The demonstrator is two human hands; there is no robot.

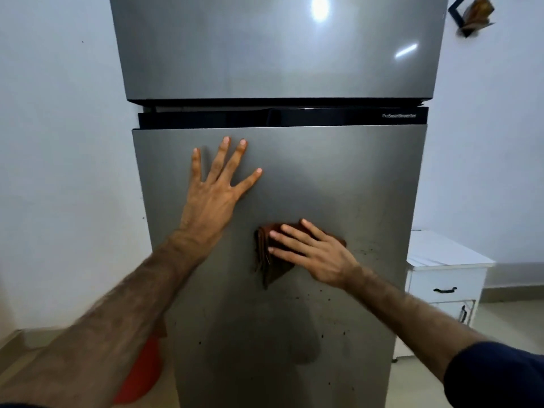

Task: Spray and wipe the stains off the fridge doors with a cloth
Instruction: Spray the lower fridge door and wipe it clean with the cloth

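A tall grey two-door fridge fills the head view. Its lower door (pixel 338 178) carries dark specks of stain (pixel 365 248) to the right of my right hand and further down near the bottom. My right hand (pixel 318 254) presses a folded brown cloth (pixel 272 260) flat against the lower door, fingers spread over it. My left hand (pixel 216 189) lies flat on the upper left of the same door, fingers apart and holding nothing. The upper door (pixel 250 48) looks glossy with light reflections. No spray bottle is in view.
A white cabinet (pixel 447 275) with black handles stands to the right of the fridge. A red object (pixel 144 375) lies on the floor at the fridge's lower left, partly hidden by my left forearm. White walls flank the fridge; a dark wall fixture (pixel 471 16) hangs top right.
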